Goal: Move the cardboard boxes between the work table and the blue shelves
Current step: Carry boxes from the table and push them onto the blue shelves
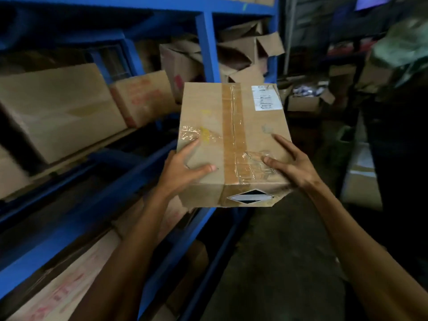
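Note:
I hold a taped cardboard box (231, 126) in the air in front of me, beside the blue shelves (206, 45). It has brown tape down the middle, a white label at its far right corner and a black-and-white diamond sticker on the near side. My left hand (183, 167) grips its near left edge, thumb on top. My right hand (291, 163) grips the near right edge, fingers spread over the top. The box hangs just right of the shelf's front post.
The shelves on the left hold several cardboard boxes, among them a large plain one (58, 107) and one with red print (143, 98). Crumpled open boxes (245, 54) fill the far bay. A dark floor aisle (278, 251) runs ahead, with more boxes and clutter (305, 98) to the right.

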